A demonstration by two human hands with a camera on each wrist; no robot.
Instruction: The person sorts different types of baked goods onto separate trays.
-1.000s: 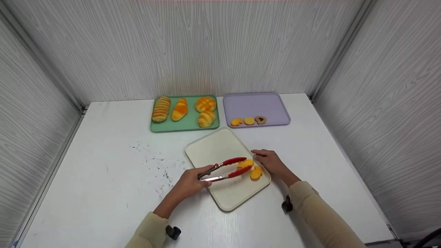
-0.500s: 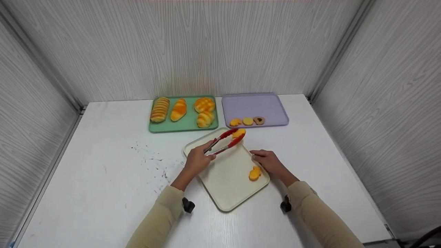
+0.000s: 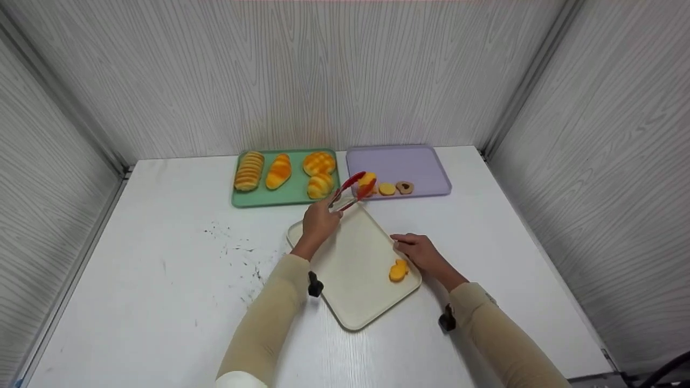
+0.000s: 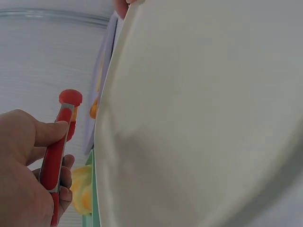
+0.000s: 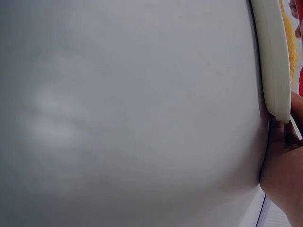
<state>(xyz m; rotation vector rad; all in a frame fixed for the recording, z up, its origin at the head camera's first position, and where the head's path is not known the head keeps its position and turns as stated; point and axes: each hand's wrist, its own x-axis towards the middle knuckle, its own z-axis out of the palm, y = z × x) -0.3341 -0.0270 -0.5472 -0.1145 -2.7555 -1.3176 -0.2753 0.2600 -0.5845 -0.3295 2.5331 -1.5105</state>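
Red-tipped metal tongs [image 3: 351,189] sit in the grip of the left hand [image 3: 319,221], whose fingers curl round the handles; in the left wrist view the thumb lies along one red arm. The long axis of the tongs runs from the hand, over the far corner of the cream tray [image 3: 353,280], up and away toward the lilac tray [image 3: 415,161], with the red tips pointing at that tray's near left corner. Between the tips is pinched a small orange-yellow cookie [image 3: 368,178], held at the lilac tray's left near edge; whether it touches the tray cannot be told. The cream tray lies askew in the middle of the white counter [image 3: 161,280], its long side running from far left to near right, and one orange cookie [image 3: 398,270] lies on it close to its right edge. The right hand [image 3: 419,252] rests at that right edge of the cream tray, fingers loosely bent against the rim, just beyond the orange cookie. Beyond the cream tray and to the right, the lilac tray holds a round yellow cookie [image 3: 386,188] and a brown cookie [image 3: 405,187] side by side near its front edge. Beyond the cream tray and to the left, a green tray [image 3: 237,200] holds four bread rolls [image 3: 280,171]. No writing or labels can be read on anything.
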